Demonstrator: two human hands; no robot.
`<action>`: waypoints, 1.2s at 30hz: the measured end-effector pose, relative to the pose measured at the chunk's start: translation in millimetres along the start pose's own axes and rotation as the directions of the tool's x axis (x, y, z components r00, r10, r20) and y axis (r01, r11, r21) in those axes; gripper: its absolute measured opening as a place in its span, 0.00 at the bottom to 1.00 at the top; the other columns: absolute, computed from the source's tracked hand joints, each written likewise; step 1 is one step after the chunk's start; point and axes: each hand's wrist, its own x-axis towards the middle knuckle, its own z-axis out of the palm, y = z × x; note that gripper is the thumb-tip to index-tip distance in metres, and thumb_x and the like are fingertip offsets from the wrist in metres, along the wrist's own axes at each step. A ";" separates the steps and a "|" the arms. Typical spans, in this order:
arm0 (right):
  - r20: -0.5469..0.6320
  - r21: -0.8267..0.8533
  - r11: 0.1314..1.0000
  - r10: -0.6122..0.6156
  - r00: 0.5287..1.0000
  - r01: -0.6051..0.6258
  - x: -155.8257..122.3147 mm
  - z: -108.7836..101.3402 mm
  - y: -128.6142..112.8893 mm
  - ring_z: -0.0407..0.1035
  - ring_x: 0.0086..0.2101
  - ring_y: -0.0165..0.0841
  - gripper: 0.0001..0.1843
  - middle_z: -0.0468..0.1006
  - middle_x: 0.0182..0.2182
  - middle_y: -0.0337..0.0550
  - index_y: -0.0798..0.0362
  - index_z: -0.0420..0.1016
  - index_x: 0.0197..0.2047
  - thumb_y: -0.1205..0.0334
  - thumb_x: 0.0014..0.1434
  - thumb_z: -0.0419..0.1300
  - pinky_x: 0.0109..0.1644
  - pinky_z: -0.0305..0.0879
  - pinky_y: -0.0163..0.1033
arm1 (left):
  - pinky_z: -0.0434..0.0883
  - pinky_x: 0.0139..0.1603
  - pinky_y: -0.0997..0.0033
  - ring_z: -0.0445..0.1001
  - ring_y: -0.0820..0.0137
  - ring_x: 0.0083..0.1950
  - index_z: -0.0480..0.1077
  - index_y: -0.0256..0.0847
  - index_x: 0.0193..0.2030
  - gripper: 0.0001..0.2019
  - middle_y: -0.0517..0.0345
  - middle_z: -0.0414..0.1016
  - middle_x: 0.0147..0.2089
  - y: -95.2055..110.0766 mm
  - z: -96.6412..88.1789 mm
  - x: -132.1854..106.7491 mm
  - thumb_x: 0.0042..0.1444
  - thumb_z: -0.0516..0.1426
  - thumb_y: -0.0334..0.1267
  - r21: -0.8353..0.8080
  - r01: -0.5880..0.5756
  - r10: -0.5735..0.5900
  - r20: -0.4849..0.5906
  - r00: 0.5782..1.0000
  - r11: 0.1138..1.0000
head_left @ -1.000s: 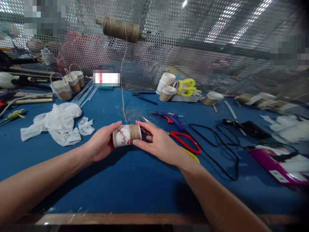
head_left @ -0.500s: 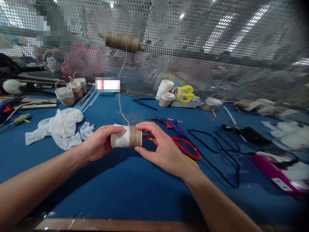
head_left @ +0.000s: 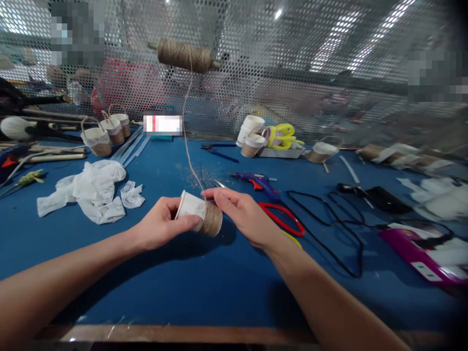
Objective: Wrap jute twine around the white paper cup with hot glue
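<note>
A white paper cup (head_left: 190,208), tilted on its side, has twine wound round its base end. My left hand (head_left: 164,222) grips it near the rim, thumb on the near side. At the twine-wrapped end, my right hand (head_left: 237,209) pinches the twine (head_left: 193,165) between thumb and forefinger where it meets the cup. That strand runs up to a large twine spool (head_left: 184,56) hung on a stick against the mesh. Just beyond my right hand lies a blue glue gun (head_left: 258,183), and beside it are red-handled scissors (head_left: 281,219), partly hidden.
White lace (head_left: 87,190) lies in a heap at left. Several small twine-wrapped cups with handles (head_left: 97,141) stand behind it. Blue-handled pliers (head_left: 221,153) and stacked white cups (head_left: 250,127) are at the back. A black cable (head_left: 329,239) and a purple power strip (head_left: 413,256) lie at right.
The cup has turned, its base end now lower and nearer me. My left thumb has shifted to its near side. My right hand has moved from gripping the base end to the twine.
</note>
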 end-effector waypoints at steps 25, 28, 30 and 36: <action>0.102 0.164 0.986 0.014 0.995 -0.030 21.2 23.8 -11.4 0.69 0.35 0.28 0.09 0.77 0.36 0.40 0.52 0.74 0.34 0.59 0.49 0.61 0.40 0.65 0.35 | 0.55 0.24 0.76 0.56 0.78 0.21 0.66 0.34 0.20 0.10 0.64 0.61 0.18 -6.7 7.7 -1.5 0.45 0.57 0.39 0.061 0.090 -0.095 0.073 0.993 0.994; 0.134 0.153 0.987 0.035 0.990 -0.056 21.5 26.3 -12.5 0.70 0.35 0.28 0.08 0.77 0.35 0.40 0.53 0.74 0.34 0.61 0.49 0.60 0.41 0.65 0.35 | 0.56 0.25 0.76 0.57 0.77 0.22 0.67 0.34 0.20 0.11 0.64 0.62 0.19 -10.5 7.6 -0.9 0.46 0.57 0.40 0.044 0.090 -0.093 0.062 0.994 0.995; 0.148 0.141 0.988 0.045 0.988 -0.066 20.4 27.7 -13.6 0.70 0.34 0.27 0.07 0.77 0.35 0.41 0.54 0.74 0.33 0.62 0.49 0.60 0.41 0.65 0.35 | 0.56 0.24 0.77 0.56 0.78 0.22 0.67 0.34 0.20 0.11 0.64 0.62 0.19 -11.8 8.0 -0.8 0.45 0.57 0.39 0.039 0.093 -0.095 0.050 0.994 0.995; 0.076 -0.077 0.996 -0.046 0.996 0.052 21.1 8.3 -17.2 0.70 0.37 0.31 0.13 0.77 0.37 0.44 0.55 0.73 0.39 0.58 0.53 0.56 0.42 0.66 0.38 | 0.57 0.26 0.77 0.59 0.77 0.22 0.71 0.33 0.23 0.09 0.64 0.65 0.19 -8.3 8.1 -0.4 0.45 0.57 0.38 0.007 0.111 -0.111 0.019 0.994 0.994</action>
